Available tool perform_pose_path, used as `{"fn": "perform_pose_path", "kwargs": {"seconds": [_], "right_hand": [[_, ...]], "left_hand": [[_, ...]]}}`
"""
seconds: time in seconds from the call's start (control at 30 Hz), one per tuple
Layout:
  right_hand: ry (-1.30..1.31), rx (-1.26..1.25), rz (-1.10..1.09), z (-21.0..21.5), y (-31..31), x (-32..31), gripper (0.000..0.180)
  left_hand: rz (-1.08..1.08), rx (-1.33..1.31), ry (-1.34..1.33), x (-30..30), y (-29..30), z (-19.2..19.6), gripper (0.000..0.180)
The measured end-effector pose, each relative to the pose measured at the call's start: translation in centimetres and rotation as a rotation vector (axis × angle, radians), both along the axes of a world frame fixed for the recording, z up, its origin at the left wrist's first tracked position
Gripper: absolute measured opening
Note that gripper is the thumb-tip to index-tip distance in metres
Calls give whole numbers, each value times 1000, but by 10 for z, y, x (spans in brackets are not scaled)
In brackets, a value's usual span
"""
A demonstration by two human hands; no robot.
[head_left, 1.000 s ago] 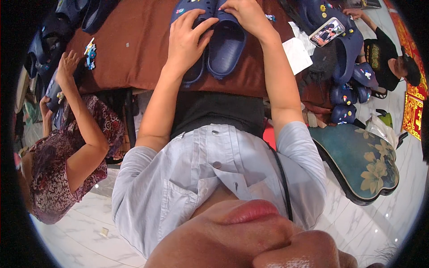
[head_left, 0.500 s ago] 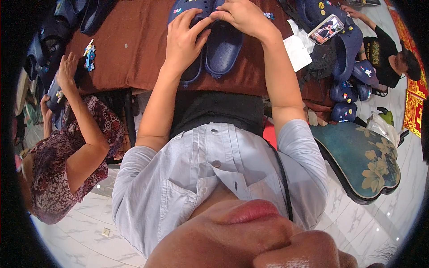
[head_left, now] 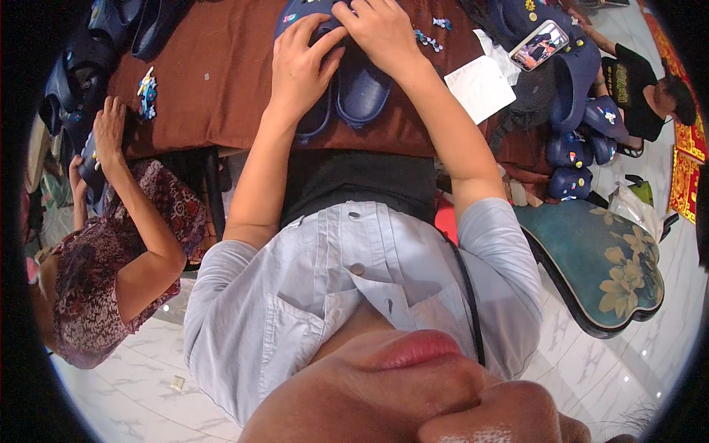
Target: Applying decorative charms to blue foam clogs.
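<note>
A pair of navy blue clogs (head_left: 363, 96) rests at the top of the view, heels toward me. Small coloured charms dot the upper of the left one. My left hand (head_left: 304, 70) curls around that left clog, its thumb on the near side. Close beside it, my right hand (head_left: 384, 37) reaches across to the same upper, its fingertips bent down near my left fingers. Whatever those right fingertips pinch is hidden. Loose white and blue charms (head_left: 428, 40) lie on the brown cloth (head_left: 214, 96) just right of my right hand.
Right of the clogs are a white paper (head_left: 480, 88), a phone (head_left: 539, 46) showing a picture, and more navy clogs (head_left: 572, 92). Another charm cluster (head_left: 147, 94) lies at left, near a co-worker's hands (head_left: 109, 133) on a clog. A floral-patterned stool (head_left: 598, 258) stands lower right.
My right hand has shifted left across the clogs, uncovering loose charms and more of the paper. My left hand stays on the left clog. The co-worker's hand at left has moved slightly.
</note>
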State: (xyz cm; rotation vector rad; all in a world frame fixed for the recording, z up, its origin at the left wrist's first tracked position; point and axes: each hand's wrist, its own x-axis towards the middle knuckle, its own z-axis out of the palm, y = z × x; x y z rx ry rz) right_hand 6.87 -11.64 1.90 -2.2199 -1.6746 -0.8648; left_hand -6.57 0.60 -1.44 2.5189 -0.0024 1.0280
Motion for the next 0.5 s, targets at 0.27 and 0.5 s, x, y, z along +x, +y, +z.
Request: {"fn": "perform_pose_path", "kwargs": {"seconds": [0.27,0.5], "right_hand": [[-39,-9,13,-13,9,9,6],[-42,-81,111,-14,8,20,5]], "left_hand": [[5,-13,-30,0,0,-1,35],[1,-4,-2,-1,-1,2,37]]}}
